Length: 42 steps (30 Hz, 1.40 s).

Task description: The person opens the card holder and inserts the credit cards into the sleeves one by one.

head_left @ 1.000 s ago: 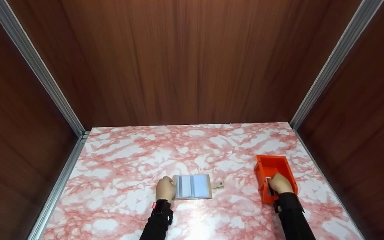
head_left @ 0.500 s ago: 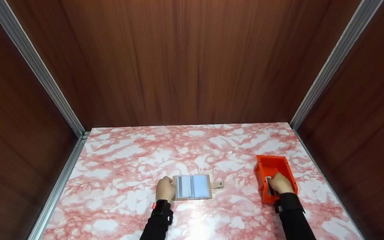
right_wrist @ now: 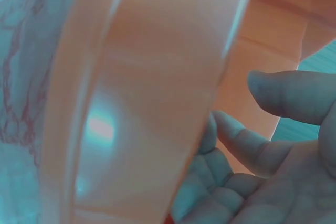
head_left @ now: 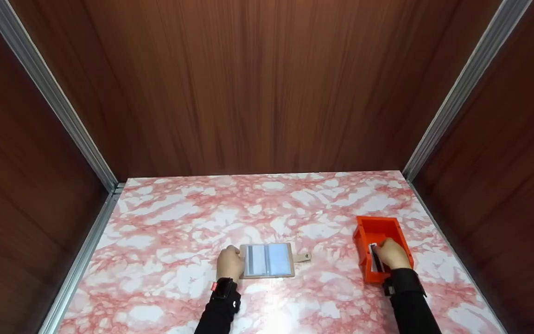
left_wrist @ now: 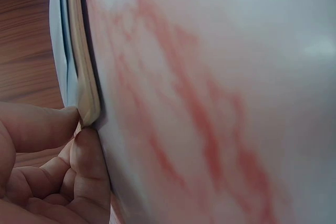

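Note:
A tan card holder (head_left: 268,260) with clear sleeves lies open on the pink marble table (head_left: 193,218), its small tab (head_left: 302,256) pointing right. My left hand (head_left: 230,262) pinches the holder's left edge. In the left wrist view the thumb and a finger (left_wrist: 58,127) meet at the holder's tan rim (left_wrist: 86,93). To the right, my right hand (head_left: 392,254) is inside an orange bin (head_left: 378,227) and grips a white and dark card (head_left: 375,259) held on edge. The right wrist view shows curled fingers (right_wrist: 247,140) against the bin's orange wall (right_wrist: 157,93); the card is not seen there.
Dark wood panels wall in the table at the back and both sides, with metal rails (head_left: 86,241) along the side edges. The bin stands near the table's right edge.
My right hand has shifted a little inside the bin and more of the card shows. The left hand and the holder have not moved.

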{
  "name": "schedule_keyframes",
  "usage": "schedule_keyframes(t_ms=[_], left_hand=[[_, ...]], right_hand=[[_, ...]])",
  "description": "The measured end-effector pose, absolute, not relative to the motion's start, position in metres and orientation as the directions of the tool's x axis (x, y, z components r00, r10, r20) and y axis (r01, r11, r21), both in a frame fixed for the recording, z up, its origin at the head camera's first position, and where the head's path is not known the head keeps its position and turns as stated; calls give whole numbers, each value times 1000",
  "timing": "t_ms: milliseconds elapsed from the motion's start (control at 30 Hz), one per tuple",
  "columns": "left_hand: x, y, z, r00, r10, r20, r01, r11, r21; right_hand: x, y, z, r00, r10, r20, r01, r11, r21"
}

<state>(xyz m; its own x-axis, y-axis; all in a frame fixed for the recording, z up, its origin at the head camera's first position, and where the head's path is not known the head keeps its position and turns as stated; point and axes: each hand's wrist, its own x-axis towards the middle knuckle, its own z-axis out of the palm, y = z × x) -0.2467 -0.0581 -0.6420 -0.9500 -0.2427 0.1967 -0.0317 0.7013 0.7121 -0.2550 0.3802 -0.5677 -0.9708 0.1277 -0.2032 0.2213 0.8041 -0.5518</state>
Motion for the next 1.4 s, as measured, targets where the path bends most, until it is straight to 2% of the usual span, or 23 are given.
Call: schedule_keyframes(t_ms=[400, 733, 1033, 1200, 1400], left_hand=[[-248, -60, -645, -955, -232, 183, -33, 699, 714], [-248, -59, -644, -951, -231, 206, -13, 696, 718], [-247, -60, -644, -945, -231, 231, -2, 711, 703], [-247, -59, -643, -947, -244, 208, -23, 700, 713], [-247, -59, -641, -950, -248, 192, -36, 693, 720]], right_hand=[[-257, 376, -574, -973, 143, -181, 221, 803, -553], [-256, 377, -577, -985, 150, -88, 174, 861, -478], [-255, 378, -575, -977, 182, -109, 212, 869, -447], [-255, 378, -575, -979, 184, -87, 204, 880, -429], [-255, 378, -574, -975, 186, -120, 219, 881, -420]])
